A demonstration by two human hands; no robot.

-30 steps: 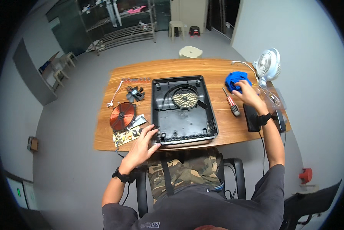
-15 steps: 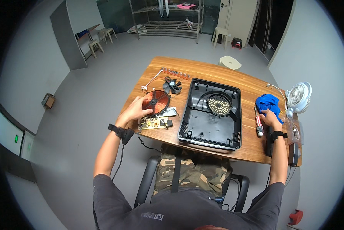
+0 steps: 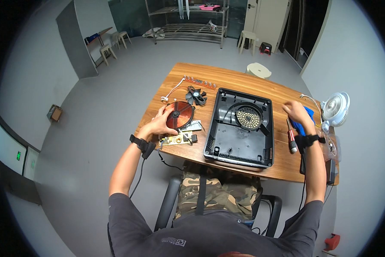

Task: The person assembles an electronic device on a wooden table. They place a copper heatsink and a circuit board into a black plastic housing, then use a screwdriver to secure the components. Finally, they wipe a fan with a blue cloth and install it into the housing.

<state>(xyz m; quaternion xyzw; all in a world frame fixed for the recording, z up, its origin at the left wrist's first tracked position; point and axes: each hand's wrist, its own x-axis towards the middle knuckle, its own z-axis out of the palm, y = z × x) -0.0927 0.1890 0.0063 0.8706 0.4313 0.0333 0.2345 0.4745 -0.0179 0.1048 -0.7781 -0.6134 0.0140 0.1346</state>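
Note:
At the left of the table, my left hand grips the near-left rim of a round induction coil, copper wound on a black frame. The coil partly covers a yellowish circuit board and a silver finned heatsink. On the right, my right hand is over the table beside a crumpled blue cloth, its fingers loosely bent and seemingly holding nothing. Below that hand lies a red-and-white screwdriver. Between my hands sits an open black cooker housing with a round grille.
Behind the coil are a black fan blade and a narrow orange circuit strip with a white cable. A small white desk fan stands at the right edge, near a black box. A pale stool is beyond the table.
My right hand has lifted off the blue cloth and moved away from me and slightly left. My left hand stays on the coil. The whole view has shifted slightly.

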